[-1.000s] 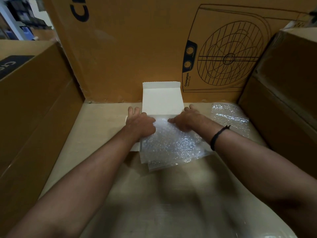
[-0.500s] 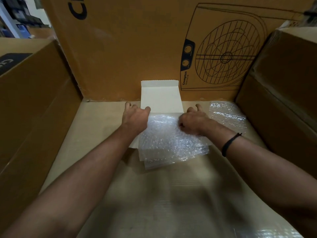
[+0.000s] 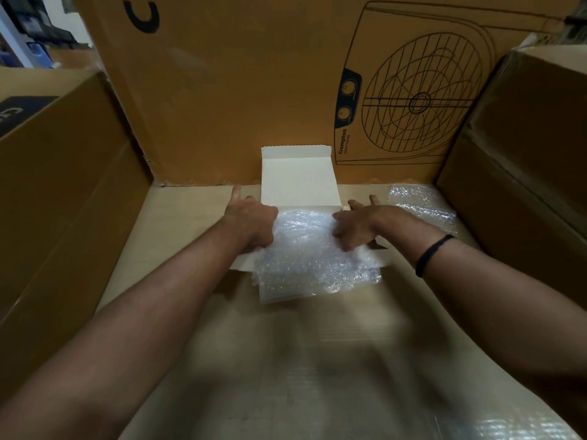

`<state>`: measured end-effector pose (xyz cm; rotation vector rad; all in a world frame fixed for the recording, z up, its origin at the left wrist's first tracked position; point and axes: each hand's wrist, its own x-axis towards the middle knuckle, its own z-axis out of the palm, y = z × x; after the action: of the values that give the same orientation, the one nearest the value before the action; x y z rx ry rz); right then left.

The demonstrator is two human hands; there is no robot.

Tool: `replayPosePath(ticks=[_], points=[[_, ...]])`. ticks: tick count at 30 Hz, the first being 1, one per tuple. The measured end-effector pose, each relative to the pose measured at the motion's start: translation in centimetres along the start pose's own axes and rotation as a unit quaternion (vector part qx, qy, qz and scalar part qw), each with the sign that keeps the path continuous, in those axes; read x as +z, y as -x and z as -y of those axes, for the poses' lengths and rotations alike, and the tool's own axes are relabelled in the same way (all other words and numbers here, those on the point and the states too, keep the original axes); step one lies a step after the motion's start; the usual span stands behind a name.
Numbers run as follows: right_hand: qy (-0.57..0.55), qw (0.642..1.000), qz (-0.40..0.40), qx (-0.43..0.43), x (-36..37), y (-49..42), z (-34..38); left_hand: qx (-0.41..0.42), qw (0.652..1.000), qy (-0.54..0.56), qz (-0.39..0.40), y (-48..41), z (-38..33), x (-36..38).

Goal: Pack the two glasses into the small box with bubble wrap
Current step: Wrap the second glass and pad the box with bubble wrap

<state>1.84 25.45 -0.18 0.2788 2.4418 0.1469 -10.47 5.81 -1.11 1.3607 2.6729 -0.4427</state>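
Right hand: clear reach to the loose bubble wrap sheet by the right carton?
Probably yes. The loose bubble wrap sheet lies flat beside the right hand, nothing between them, though that hand is at the small box.
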Motion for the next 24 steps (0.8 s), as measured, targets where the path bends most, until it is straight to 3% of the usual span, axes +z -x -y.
replayPosePath(ticks=[4,7,12,14,17,19,24], points=[[0.004,0.997,-0.075,0.029,0.8,-0.1,1.1,-0.049,0.995,0.027,-0.083,-0.7,-0.9,1.2],[-0.049,0.992,-0.109,0.025,1.0,0.3,0.7,-0.038,0.995,-0.013,-0.089,-0.8,-0.7,1.2],[-0.098,0.994,-0.037,-0.014,-0.3,0.9,-0.7,0.012,1.0,0.019,-0.015,-0.4,0.4,0.7],[-0.095,0.995,-0.013,-0.014,-0.9,1.0,-0.9,0.006,1.0,0.016,-0.021,-0.3,0.2,0.7],[0.001,1.0,0.005,-0.014,-0.8,1.1,0.1,-0.025,0.996,-0.041,-0.073,-0.1,-1.2,1.1],[0.065,0.997,-0.032,0.0,0.0,0.9,1.3,-0.043,0.99,-0.066,-0.117,0.0,-2.1,1.6],[0.022,0.993,-0.116,0.017,1.2,0.6,1.5,-0.059,0.972,-0.104,-0.202,0.5,-1.6,2.3]])
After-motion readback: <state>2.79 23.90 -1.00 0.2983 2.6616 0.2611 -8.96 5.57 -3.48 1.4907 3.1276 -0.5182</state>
